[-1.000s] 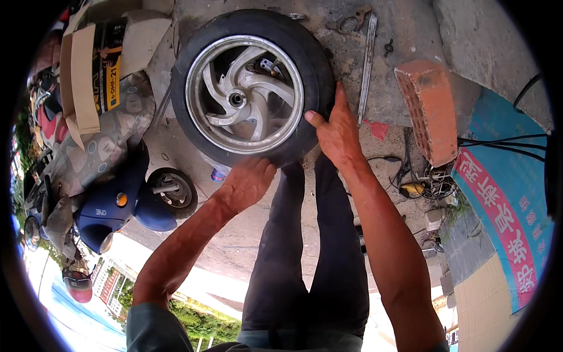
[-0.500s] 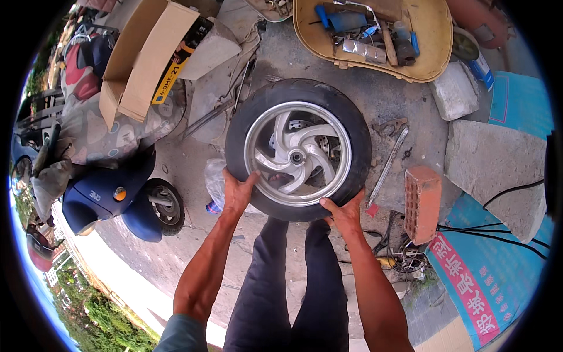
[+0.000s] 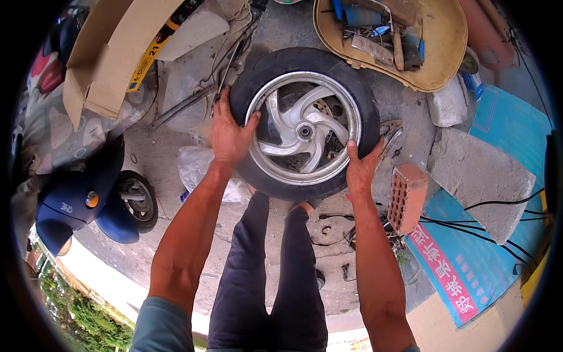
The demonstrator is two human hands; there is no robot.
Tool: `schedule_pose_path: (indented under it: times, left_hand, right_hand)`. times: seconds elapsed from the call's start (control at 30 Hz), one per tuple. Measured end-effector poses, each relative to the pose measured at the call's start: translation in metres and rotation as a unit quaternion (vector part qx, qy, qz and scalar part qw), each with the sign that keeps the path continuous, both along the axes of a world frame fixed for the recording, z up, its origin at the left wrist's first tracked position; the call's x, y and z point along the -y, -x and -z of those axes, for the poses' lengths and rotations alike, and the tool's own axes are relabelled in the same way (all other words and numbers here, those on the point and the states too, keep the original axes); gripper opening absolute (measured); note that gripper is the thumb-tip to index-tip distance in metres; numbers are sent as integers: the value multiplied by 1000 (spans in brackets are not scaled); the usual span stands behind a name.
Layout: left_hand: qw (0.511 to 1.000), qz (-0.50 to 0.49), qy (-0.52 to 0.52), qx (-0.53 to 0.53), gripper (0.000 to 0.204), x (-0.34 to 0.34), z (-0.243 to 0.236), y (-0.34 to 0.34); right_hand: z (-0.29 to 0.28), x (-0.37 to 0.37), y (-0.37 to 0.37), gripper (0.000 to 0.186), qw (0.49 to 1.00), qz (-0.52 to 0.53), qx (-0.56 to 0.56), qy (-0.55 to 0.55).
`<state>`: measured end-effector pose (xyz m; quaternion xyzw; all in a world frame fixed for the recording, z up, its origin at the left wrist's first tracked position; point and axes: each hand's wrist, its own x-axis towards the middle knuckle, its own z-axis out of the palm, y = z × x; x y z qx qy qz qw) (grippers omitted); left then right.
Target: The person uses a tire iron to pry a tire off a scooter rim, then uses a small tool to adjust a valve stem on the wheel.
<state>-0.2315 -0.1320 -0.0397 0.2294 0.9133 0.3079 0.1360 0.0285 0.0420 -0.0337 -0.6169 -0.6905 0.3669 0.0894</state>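
Note:
Between my two hands is a scooter wheel (image 3: 318,111), a black tyre on a silver rim with curved spokes. My left hand (image 3: 230,132) grips the tyre's left side, its thumb over the rim edge. On the lower right side my right hand (image 3: 362,167) holds the tyre, the thumb laid on the rim. Through the spokes a brake disc (image 3: 322,107) shows. My fingers under the tyre are hidden. Beside my left forearm lies a clear plastic bag (image 3: 196,164).
A yellow tub (image 3: 437,70) of tools stands at the far right. Right of me are a red brick (image 3: 407,199), a concrete slab (image 3: 484,176) and a blue sheet (image 3: 434,258). At left are an open cardboard box (image 3: 111,58) and a blue scooter (image 3: 82,199). Metal rods (image 3: 182,107) lie behind.
The wheel sits higher in the picture. My hands have moved up its sides, the left most clearly. The view has also shifted, so the surroundings appear displaced.

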Motion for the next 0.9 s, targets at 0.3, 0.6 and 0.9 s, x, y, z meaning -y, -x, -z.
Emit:
schedule_pose_path:
  times: [0.3, 0.6, 0.9]
  left_hand:
    - [998, -5, 48, 47, 92, 2, -12, 17]
    - [999, 29, 43, 14, 94, 9, -1, 28]
    - [995, 79, 61, -29, 94, -13, 8, 29]
  right_hand:
    - [6, 18, 12, 103, 999, -6, 51, -14]
    - [0, 37, 18, 105, 998, 9, 58, 25]
    - [-10, 23, -8, 108, 997, -37, 28, 67]
